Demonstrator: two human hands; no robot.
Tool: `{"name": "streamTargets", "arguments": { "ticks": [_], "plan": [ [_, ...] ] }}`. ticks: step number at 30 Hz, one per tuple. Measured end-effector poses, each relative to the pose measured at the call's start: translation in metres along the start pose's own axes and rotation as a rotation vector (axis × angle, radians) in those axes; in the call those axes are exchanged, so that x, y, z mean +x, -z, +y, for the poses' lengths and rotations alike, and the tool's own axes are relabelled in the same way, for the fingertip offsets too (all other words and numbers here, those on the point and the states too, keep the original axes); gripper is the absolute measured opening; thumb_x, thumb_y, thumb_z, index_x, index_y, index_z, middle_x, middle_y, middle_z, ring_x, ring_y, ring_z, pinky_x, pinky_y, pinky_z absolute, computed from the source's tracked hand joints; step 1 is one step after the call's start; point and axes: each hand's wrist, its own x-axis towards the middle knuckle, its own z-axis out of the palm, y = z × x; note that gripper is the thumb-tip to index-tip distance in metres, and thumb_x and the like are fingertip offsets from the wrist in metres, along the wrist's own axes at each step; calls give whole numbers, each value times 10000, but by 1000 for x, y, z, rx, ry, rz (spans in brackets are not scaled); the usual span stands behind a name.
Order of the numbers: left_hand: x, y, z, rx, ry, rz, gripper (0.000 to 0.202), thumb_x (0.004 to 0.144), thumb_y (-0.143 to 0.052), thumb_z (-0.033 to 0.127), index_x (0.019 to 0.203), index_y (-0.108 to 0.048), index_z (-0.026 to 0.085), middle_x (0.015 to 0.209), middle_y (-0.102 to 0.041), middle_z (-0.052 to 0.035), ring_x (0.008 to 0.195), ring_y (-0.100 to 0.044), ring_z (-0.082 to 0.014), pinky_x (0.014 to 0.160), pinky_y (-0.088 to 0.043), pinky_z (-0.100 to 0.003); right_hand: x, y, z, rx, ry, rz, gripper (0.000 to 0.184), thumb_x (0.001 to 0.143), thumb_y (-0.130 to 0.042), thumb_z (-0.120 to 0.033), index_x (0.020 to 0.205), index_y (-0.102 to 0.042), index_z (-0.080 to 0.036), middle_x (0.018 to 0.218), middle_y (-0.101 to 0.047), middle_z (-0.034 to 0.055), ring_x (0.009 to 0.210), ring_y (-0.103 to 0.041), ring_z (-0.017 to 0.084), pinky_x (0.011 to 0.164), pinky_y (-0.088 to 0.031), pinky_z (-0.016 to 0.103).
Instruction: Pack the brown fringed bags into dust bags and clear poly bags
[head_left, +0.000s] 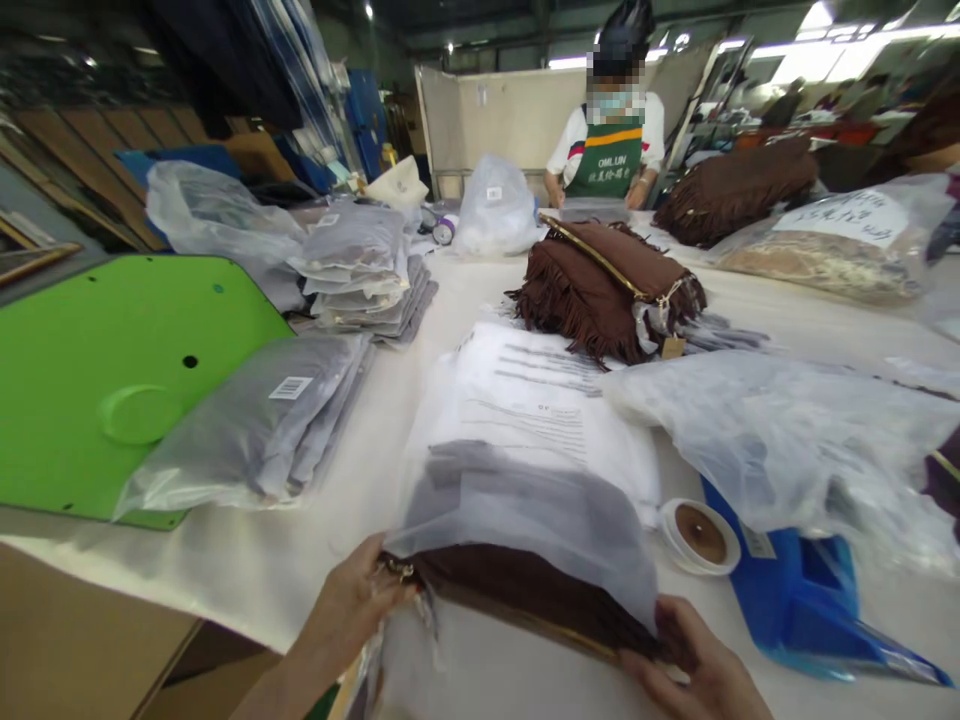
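A dark brown handbag (517, 590) with a gold-coloured edge lies partly inside a frosted plastic bag (525, 510), close in front of me. My left hand (352, 610) is closed on the handbag's left end, beside a small metal ring and some clear plastic. At the opposite end, my right hand (694, 660) grips the handbag's corner and the edge of the plastic, thumb and fingers pressed together. Beneath the plastic bag's far side are white printed sheets (517, 400). The part of the handbag under the frosted plastic shows only dimly.
Bagged goods (262, 420) and a taller stack (360, 260) stand left, by a green board (90, 340). Fringed brown handbags (600, 270) lie ahead. To the right are a round tub (701, 537), a blue tape dispenser (795, 600) and loose plastic (795, 430). A co-worker (611, 150) stands opposite.
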Motion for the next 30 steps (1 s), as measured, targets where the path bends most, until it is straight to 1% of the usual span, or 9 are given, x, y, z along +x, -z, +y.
{"name": "streamTargets", "arguments": {
  "ticks": [7,10,16,19,21,23,24,27,30],
  "plan": [
    [40,-6,-1,227,79,161,168,615,-562,305,704,-595,166,626,-643,-2,661,-600,-183,546,-400,-223,27,-14,11,-75,-4,72,346,645,-600,-531,753,-446,-241,604,-566,-51,559,-528,124,547,-387,225],
    [45,-10,-2,260,77,205,152,635,-561,318,614,-577,169,546,-599,6,596,-567,-168,507,-352,-221,37,-11,21,-235,28,110,227,658,-537,-437,680,-414,-248,525,-517,-65,498,-488,122,519,-356,229],
    [44,-17,6,279,23,212,240,676,-576,397,685,-611,160,589,-614,7,602,-594,-171,533,-393,-225,45,-13,13,-739,2,302,33,679,-395,-257,664,-366,-260,530,-515,-19,485,-500,175,477,-295,254],
    [26,-22,-2,345,-6,304,338,709,-562,381,893,-616,103,821,-664,-87,733,-624,-226,618,-442,-282,42,-18,5,-770,-36,329,80,731,-380,-278,658,-349,-262,536,-535,-9,489,-514,180,470,-306,248],
    [9,-30,-18,506,-179,524,508,724,-581,386,1121,-532,73,1097,-603,-173,924,-600,-274,720,-460,-338,40,-21,4,-762,-13,353,99,757,-360,-283,661,-349,-264,527,-540,-13,487,-517,177,473,-308,247],
    [-5,-41,-33,735,-567,741,494,770,-576,363,1187,-505,108,1166,-579,-167,1012,-564,-272,797,-451,-352,40,-23,6,-749,2,371,119,770,-344,-283,653,-356,-265,513,-539,-18,477,-512,174,470,-305,247],
    [-9,-49,-38,815,-806,763,386,806,-545,301,1157,-537,140,1108,-619,-126,987,-575,-235,817,-447,-320,41,-23,8,-736,5,374,131,771,-345,-292,644,-362,-265,507,-535,-20,474,-511,175,468,-306,248],
    [-4,-79,-29,888,-1353,574,269,873,-418,150,1052,-612,203,1003,-676,-19,964,-582,-144,873,-420,-218,45,-20,15,-657,15,379,139,750,-372,-321,625,-393,-265,512,-540,-22,476,-520,176,465,-318,249],
    [20,-104,6,964,-1421,428,311,915,-364,218,1149,-569,207,1214,-592,-33,1125,-517,-196,950,-405,-311,50,-13,22,-471,90,308,43,669,-437,-298,674,-467,-268,573,-590,-33,543,-571,166,492,-362,228]
  ]
}}
